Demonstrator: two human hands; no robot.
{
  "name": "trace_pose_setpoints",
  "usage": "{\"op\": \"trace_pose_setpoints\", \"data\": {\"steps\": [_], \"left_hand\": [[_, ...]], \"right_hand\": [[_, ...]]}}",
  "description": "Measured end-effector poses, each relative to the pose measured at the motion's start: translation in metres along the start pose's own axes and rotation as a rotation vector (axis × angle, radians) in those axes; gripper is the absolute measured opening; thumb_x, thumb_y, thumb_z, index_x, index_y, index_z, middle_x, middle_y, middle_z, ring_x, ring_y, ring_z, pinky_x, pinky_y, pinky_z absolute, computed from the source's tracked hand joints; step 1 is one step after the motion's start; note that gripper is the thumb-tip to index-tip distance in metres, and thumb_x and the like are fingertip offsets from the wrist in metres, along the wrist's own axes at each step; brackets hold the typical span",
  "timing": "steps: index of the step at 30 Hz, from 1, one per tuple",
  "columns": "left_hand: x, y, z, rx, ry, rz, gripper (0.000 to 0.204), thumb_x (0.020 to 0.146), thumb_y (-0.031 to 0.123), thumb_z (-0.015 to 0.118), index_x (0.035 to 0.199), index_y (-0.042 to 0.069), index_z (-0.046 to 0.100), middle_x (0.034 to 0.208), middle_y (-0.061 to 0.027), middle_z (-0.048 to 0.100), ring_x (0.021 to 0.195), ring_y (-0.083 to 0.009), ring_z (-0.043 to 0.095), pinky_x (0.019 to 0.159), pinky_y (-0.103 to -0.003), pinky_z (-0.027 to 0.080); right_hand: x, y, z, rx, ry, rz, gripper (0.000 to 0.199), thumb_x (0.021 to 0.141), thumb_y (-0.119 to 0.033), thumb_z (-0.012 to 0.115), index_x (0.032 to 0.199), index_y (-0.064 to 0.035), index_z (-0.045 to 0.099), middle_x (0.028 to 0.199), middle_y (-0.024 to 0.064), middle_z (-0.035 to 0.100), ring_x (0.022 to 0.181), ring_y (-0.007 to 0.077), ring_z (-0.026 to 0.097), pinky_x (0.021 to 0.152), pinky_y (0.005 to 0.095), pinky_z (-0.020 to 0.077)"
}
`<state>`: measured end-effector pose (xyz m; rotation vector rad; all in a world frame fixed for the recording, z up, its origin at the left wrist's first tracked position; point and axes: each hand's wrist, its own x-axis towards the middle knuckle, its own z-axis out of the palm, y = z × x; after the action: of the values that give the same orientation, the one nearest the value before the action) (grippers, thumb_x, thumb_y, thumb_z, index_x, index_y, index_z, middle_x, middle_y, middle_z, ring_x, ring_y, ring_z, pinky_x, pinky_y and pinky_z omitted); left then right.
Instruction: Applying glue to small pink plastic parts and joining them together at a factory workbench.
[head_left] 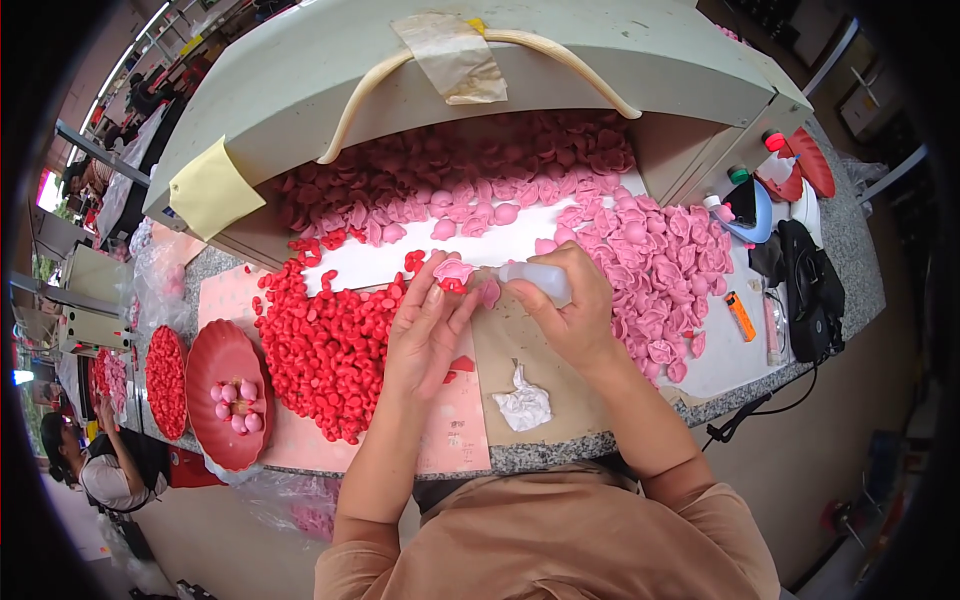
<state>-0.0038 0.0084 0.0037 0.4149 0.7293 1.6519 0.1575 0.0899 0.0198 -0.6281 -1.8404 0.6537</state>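
Pink petal piece [453,270], small and cup-shaped, held above the middle of the tabletop [850,250] between the two hands, just in front of a white strip of sheet [370,263]. Left hand [425,335]: fingers [432,296] closed round the pink petal piece from below, with a small red piece [452,286] pinched just beneath it. Right hand [570,310]: fingers wrapped shut round a translucent squeeze bottle [535,280] that lies nearly level, its tip pointing left and meeting the pink petal piece. Heap of red pieces [325,350] lying left of the left hand; heap of pink petals [650,260] lying right of the right hand and running back under a pale grey hood [500,90] with a cream curved tube [350,120] taped to its top. Crumpled white wad [523,405] on a brown sheet [500,350] near the front edge, between the forearms. Red dish [205,400] at far left holding a few finished pink buds [238,405], with a second tray of red pieces [166,380] just beside it. At the right end: an orange lighter [740,315], a black bag [810,290] and a blue bowl [762,215]. Another person [105,465] sits at the lower left, well apart from the hands.
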Motion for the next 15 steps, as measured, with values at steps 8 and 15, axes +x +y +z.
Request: {"op": "trace_pose_setpoints", "data": {"steps": [8, 15], "left_hand": [[-0.0001, 0.0001, 0.0016, -0.009, 0.001, 0.002, 0.045, 0.093, 0.012, 0.049, 0.135, 0.003, 0.034, 0.126, -0.0066, 0.048, 0.103, -0.0125, 0.054, 0.101, -0.032, 0.042], [0.0009, -0.0020, -0.0014, 0.013, -0.010, 0.009, 0.045, 0.093, 0.012, 0.050, 0.135, 0.004, 0.036, 0.129, -0.0059, 0.046, 0.106, -0.0123, 0.053, 0.101, -0.032, 0.041]], "right_hand": [[-0.0009, 0.0019, 0.0011, -0.024, -0.009, 0.019, 0.023, 0.076, -0.017, 0.072, 0.087, -0.0033, 0.056, 0.076, 0.0076, 0.057, 0.065, 0.0175, 0.056, 0.057, 0.0280, 0.0424], [-0.0003, 0.0015, 0.0009, -0.021, -0.012, 0.032, 0.022, 0.077, -0.017, 0.071, 0.087, -0.0032, 0.057, 0.076, 0.0076, 0.057, 0.065, 0.0178, 0.056, 0.057, 0.0282, 0.0424]]}}
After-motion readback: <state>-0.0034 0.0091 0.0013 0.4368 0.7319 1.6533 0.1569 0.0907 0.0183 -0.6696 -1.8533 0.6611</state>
